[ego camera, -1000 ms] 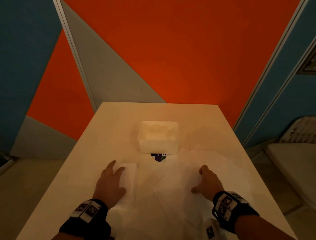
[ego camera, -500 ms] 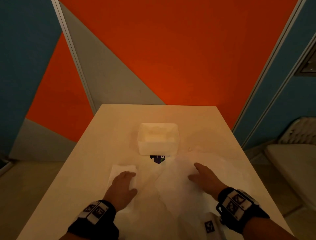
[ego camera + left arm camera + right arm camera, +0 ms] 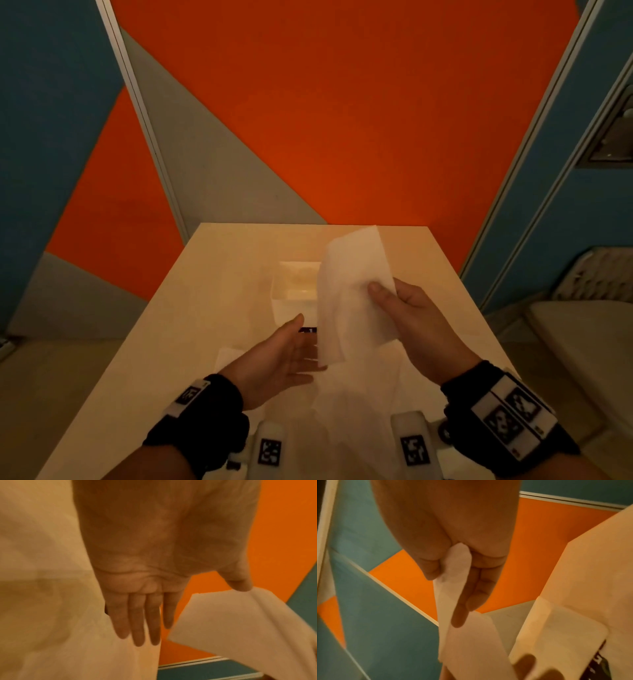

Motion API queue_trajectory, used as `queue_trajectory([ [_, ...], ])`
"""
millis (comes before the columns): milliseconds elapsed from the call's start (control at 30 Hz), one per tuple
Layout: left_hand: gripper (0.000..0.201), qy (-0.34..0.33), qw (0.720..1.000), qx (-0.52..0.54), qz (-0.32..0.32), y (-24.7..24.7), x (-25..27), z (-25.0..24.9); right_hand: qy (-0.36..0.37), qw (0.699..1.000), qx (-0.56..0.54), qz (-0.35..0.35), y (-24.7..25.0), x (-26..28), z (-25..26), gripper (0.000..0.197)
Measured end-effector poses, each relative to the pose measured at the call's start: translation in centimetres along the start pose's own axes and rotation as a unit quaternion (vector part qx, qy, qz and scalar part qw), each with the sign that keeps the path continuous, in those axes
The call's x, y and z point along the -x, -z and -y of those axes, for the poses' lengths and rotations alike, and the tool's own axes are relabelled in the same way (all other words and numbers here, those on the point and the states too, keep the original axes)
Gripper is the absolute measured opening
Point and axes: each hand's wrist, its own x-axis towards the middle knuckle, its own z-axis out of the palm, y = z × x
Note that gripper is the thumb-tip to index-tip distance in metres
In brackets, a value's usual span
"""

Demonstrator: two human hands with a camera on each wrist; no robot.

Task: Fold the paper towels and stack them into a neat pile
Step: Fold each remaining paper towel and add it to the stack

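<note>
My right hand (image 3: 381, 295) pinches a white paper towel (image 3: 352, 298) between thumb and fingers and holds it up above the table, where it hangs in front of me. The right wrist view shows the same towel (image 3: 453, 577) pinched in the hand. My left hand (image 3: 301, 346) is raised beside the towel's lower edge, palm turned toward it, fingers (image 3: 137, 622) straight and holding nothing. Its thumb is close to the hanging towel (image 3: 231, 622). A folded towel (image 3: 227, 356) lies on the table (image 3: 205, 291), partly hidden by my left hand. More loose towels (image 3: 359, 390) lie spread below my hands.
A white plastic container (image 3: 294, 284) stands in the middle of the table beyond my hands, with a small dark label (image 3: 307, 330) in front of it. A white chair (image 3: 582, 325) stands off the table's right side. An orange, grey and blue wall is behind.
My right hand has picked a towel up off the spread sheets and lifted it. My left hand has left the folded towel and risen toward the lifted one.
</note>
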Motion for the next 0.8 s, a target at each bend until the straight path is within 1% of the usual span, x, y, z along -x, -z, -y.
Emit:
queue_trajectory([
  [67,0.057,-0.053,0.995,0.085,-0.014,-0.6,0.5,-0.7,-0.002,0.999,-0.04,-0.018,0.3,0.0,-0.2,0.023],
  [133,0.049,-0.118,0.981,0.152,-0.041,-1.1,0.9,-1.4,-0.007,0.997,-0.053,-0.05,0.5,0.0,-0.5,0.023],
  [233,0.042,-0.204,0.964,0.151,-0.074,-1.5,1.2,-2.5,-0.02,0.995,-0.05,-0.089,0.8,0.0,-1.3,0.023],
  [333,0.04,-0.244,0.954,0.143,-0.101,-2.4,1.4,-3.4,-0.04,0.991,-0.069,-0.111,1.0,0.1,-2.1,0.023],
  [433,0.038,-0.25,0.954,0.14,-0.092,-3.4,1.3,-3.7,-0.065,0.987,-0.096,-0.111,0.6,0.1,-2.5,0.023],
  [600,0.037,-0.197,0.972,0.129,-0.006,-4.3,1.1,-3.9,-0.099,0.981,-0.157,-0.056,-0.4,0.5,-2.6,0.02],
  [667,0.043,-0.178,0.977,0.116,0.001,-4.4,0.9,-3.8,-0.097,0.982,-0.161,-0.023,-0.8,0.8,-2.3,0.022],
  [700,0.045,-0.171,0.979,0.111,0.002,-4.4,0.7,-3.8,-0.104,0.983,-0.149,-0.021,-1.0,0.7,-2.3,0.024],
  [733,0.045,-0.166,0.98,0.109,0.003,-4.4,0.6,-3.7,-0.133,0.975,-0.173,-0.037,-1.0,0.7,-2.2,0.028],
  [800,0.035,-0.172,0.98,0.104,-0.002,-4.5,0.5,-3.6,-0.163,0.966,-0.197,-0.015,-0.7,0.9,-2.1,0.034],
])
